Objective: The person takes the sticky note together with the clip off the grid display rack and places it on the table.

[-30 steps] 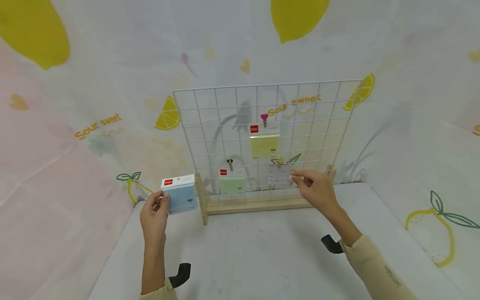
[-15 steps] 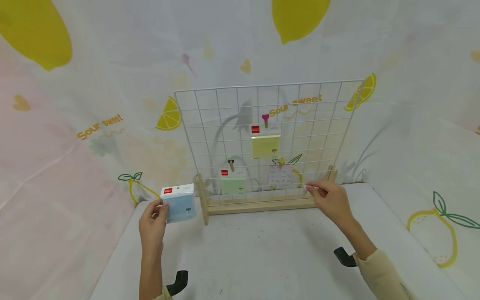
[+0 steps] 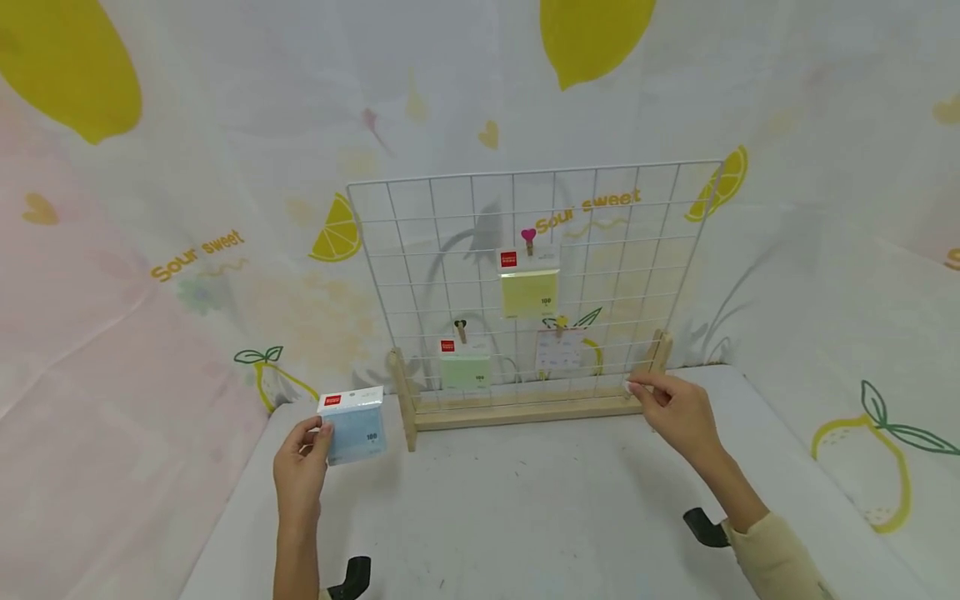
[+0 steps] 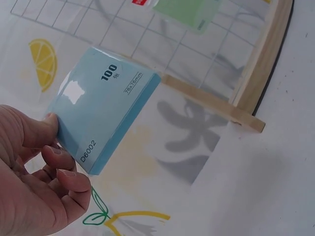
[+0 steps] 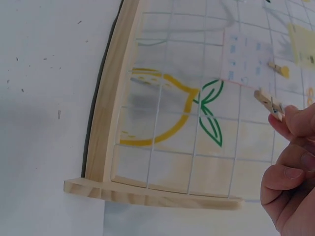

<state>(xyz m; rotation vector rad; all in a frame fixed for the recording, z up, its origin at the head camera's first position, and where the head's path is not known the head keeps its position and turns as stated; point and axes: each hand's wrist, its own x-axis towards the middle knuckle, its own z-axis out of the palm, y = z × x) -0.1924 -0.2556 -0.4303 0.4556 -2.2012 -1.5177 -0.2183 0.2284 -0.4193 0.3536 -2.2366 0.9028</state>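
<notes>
My left hand (image 3: pixel 300 467) pinches a packaged blue sticky note pad (image 3: pixel 356 429) by its left edge, left of the grid rack. In the left wrist view the blue sticky note pad (image 4: pixel 106 110) shows "100" and "76x76mm", with the thumb on its face. My right hand (image 3: pixel 678 412) is at the rack's right end. Between its thumb and index finger it pinches a small wooden clothespin (image 5: pixel 269 104), seen best in the right wrist view. A yellow sticky note pad (image 3: pixel 530 293) and a green sticky note pad (image 3: pixel 465 371) hang from clips on the white wire grid (image 3: pixel 637 250).
A small printed card (image 3: pixel 559 350) hangs low on the grid under a yellow-topped clip (image 3: pixel 561 323). Wooden feet and a wooden base bar (image 3: pixel 525 414) hold the grid on the white table (image 3: pixel 517 508). Behind stands a lemon-printed cloth (image 3: pixel 262 167).
My right hand has drawn away from the printed card, rightward and down, with the clothespin. The left hand has lowered the blue sticky note pad a little.
</notes>
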